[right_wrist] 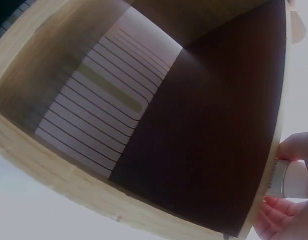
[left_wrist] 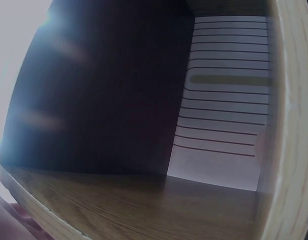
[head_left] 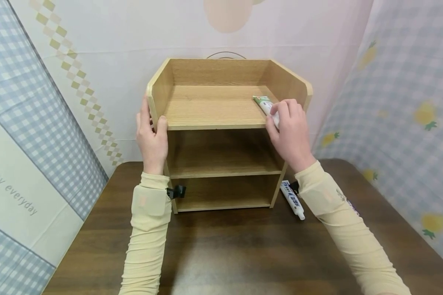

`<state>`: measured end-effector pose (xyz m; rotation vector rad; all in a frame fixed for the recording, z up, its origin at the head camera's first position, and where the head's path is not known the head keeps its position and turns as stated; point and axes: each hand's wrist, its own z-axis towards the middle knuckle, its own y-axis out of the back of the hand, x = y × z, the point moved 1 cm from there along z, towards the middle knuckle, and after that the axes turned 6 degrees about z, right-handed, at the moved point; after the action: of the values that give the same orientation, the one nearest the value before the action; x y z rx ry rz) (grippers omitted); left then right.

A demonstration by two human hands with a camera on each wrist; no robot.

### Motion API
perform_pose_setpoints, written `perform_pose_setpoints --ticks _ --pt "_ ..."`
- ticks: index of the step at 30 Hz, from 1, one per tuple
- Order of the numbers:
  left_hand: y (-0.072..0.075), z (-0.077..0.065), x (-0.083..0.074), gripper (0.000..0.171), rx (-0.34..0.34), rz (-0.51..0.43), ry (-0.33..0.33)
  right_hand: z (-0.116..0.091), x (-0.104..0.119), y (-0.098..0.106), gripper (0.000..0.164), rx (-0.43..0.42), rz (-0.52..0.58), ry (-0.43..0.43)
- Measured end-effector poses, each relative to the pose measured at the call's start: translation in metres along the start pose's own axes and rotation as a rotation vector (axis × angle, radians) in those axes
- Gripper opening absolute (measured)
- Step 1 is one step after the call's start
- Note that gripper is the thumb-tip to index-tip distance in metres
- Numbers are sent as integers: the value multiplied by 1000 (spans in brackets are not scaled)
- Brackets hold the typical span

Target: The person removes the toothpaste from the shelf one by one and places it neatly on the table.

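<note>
A three-tier light wooden shelf (head_left: 221, 123) stands on the table. My left hand (head_left: 153, 141) grips its left side panel, thumb at the front edge and fingers along the outside. With my right hand (head_left: 289, 129) I pinch a white and green toothpaste tube (head_left: 264, 104) near its cap end. That tube lies slanted over the right part of the top tier, cap toward me. Its white cap (right_wrist: 295, 179) shows between thumb and fingers in the right wrist view. Another white and blue toothpaste tube (head_left: 292, 200) lies on the table by the shelf's right foot.
Below the top tier are two open compartments, a middle one and a lower one (head_left: 221, 192). The dark brown table (head_left: 221, 254) extends in front. Patterned cloth (head_left: 103, 53) hangs behind and at both sides. Something with purple marks (head_left: 352, 207) peeks out beside my right sleeve.
</note>
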<state>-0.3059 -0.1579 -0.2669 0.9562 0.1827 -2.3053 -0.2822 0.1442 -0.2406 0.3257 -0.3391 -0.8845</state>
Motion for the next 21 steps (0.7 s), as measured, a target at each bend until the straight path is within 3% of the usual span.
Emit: perform_pose_setpoints --ticks 10,21 --pt "-2 -1 1 62 -6 -1 3 -15 1 10 28 -10 0 18" --pt "-4 0 1 62 -17 -10 11 -24 3 21 28 13 34 7"
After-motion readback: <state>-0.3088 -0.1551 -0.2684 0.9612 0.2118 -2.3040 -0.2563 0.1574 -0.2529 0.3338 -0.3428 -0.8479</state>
